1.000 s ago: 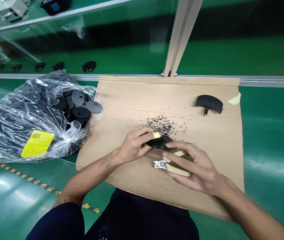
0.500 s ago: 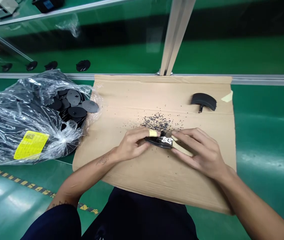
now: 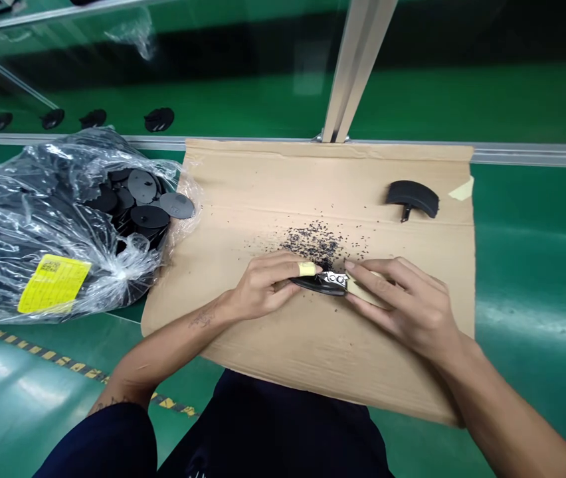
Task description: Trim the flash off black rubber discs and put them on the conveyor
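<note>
My left hand (image 3: 264, 285) pinches a black disc (image 3: 315, 286) between thumb and fingers, holding it tilted over the cardboard sheet (image 3: 283, 352). A yellow wrap circles its index finger. My right hand (image 3: 420, 309) closes around the pale handles of small nippers (image 3: 335, 278). Their silver head meets the disc's upper side close to my left fingertip; the jaw tips are partly hidden. Small black clippings (image 3: 313, 240) lie scattered on the cardboard just beyond both hands.
On the left, a clear plastic bag (image 3: 64, 199) spills black discs (image 3: 151, 216) and carries a yellow label (image 3: 54, 284). A curved black part with a stem (image 3: 412, 198) lies at the back right. A metal post (image 3: 357, 73) stands behind the cardboard. Several black pieces (image 3: 159, 119) sit beyond the rail.
The view has shifted slightly. Both hands keep hold of the disc and the nippers, with the silver head still at the disc and only a small change in angle.
</note>
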